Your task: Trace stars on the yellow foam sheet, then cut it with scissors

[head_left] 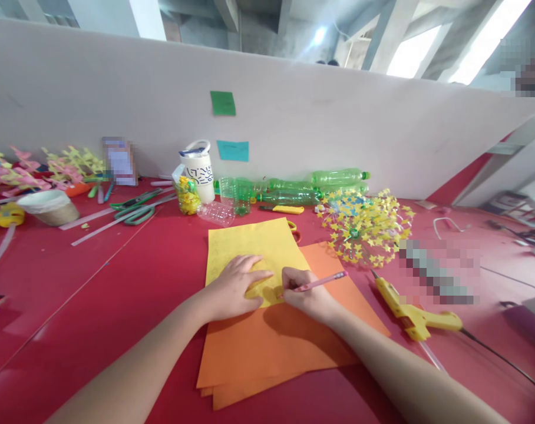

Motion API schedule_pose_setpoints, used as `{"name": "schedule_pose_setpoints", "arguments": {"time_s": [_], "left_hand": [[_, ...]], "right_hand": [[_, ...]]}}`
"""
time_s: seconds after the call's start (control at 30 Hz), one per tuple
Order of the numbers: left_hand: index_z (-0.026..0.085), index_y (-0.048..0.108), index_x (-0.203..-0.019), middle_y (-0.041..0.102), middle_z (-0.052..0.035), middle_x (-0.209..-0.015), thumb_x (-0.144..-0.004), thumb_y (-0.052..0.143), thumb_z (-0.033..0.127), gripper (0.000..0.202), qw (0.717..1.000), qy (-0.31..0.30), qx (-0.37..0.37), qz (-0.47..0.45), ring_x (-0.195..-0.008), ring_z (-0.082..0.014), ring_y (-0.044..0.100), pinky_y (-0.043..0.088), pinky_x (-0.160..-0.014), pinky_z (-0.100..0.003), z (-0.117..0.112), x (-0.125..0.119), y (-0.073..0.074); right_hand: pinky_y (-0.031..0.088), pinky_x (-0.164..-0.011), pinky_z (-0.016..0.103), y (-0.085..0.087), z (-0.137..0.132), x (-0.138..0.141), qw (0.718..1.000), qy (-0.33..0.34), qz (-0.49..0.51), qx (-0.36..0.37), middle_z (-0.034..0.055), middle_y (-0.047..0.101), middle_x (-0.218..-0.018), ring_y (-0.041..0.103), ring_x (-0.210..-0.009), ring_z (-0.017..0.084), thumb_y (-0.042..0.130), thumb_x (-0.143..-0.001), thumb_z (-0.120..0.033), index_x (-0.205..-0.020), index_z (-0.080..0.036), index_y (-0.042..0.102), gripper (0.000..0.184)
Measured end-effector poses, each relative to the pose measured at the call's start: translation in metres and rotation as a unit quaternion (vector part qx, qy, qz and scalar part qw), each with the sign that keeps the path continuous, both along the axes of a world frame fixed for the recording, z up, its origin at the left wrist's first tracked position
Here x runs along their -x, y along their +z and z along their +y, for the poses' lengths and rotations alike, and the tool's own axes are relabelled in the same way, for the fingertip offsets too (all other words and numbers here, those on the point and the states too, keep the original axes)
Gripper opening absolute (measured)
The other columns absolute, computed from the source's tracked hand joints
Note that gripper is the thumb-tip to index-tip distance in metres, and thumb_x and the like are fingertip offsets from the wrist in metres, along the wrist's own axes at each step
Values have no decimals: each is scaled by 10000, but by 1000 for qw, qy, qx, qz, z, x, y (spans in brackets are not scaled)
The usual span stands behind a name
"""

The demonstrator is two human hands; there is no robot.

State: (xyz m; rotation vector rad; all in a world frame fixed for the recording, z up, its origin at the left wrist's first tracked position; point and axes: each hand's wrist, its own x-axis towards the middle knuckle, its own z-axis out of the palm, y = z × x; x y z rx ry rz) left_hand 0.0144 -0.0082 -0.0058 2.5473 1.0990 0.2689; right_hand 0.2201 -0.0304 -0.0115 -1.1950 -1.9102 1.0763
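A yellow sheet of paper (250, 241) lies on top of several orange sheets (267, 347). My left hand (235, 287) rests flat on the yellow sheet, fingers spread towards the right. In my right hand (306, 294) is a pink pencil (323, 281), gripped near its lower end with the eraser end pointing up and right. The pencil's tip is hidden by my fingers, close to the yellow sheet's lower right part. Faint pencil marks show on the sheet. Scissors with yellow and red handles (296, 235) lie partly under the paper.
A yellow glue gun (411, 312) with a cord lies at right, below a cluster of yellow paper stars (360, 229). Green plastic bottles (294, 195), a yellow cutter (289, 209) and a white tumbler (201, 171) stand or lie behind. Green scissors (135, 213) and a paper-lined cup (50, 209) are left.
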Motion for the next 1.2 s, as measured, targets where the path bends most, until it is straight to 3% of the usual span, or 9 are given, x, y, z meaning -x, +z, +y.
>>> {"name": "schedule_pose_setpoints", "arguments": {"time_s": [0.93, 1.2], "left_hand": [[312, 475, -1239, 268, -28, -1400, -771, 559, 351, 476, 1000, -4, 0, -7, -1269, -281, 216, 229, -1016, -434, 0, 0, 0], [323, 481, -1234, 267, -12, -1406, -751, 562, 309, 489, 1000, -2, 2, -9, -1266, -294, 221, 226, -1014, -445, 1, 0, 0]], "right_hand": [[268, -471, 180, -2, -8, 6, 999, 17, -30, -30, -53, 428, -563, 366, -508, 69, 452, -699, -107, -660, -176, 416, 86], [256, -451, 176, -4, -8, 6, 998, -20, -38, -45, -58, 399, -536, 352, -479, 66, 441, -672, -95, -624, -178, 393, 107]]}}
